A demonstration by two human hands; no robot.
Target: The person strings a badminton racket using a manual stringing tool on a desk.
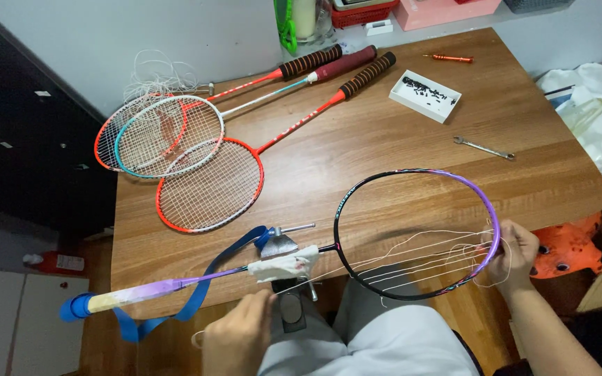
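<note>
Racket in work: we are holding a black and purple racket (pixel 418 233) across the near edge of the wooden table (pixel 357 153), head to our right, handle to our left.
Clamp: a small metal vise (pixel 283 245) on the table edge is gripping the shaft, with a white cloth (pixel 286 266) wrapped around the shaft at that spot.
Right hand: our right hand (pixel 517 252) is closing around the purple far side of the frame, fingers curled on the rim and on loose white string (pixel 419 261).
Left hand: our left hand (pixel 240 335) is sitting just below the cloth; we cannot tell whether its fingers are pinching anything.
String: only a few strands are running across the head, slack and uneven.
Handle: blue tape (pixel 196 296) is hanging loose from the handle.
Elsewhere: three strung rackets (pixel 196 150) are lying overlapped at the far left; a white tray (pixel 425 95), a wrench (pixel 483 147) and an orange screwdriver (pixel 449 58) are lying well apart from our hands.
</note>
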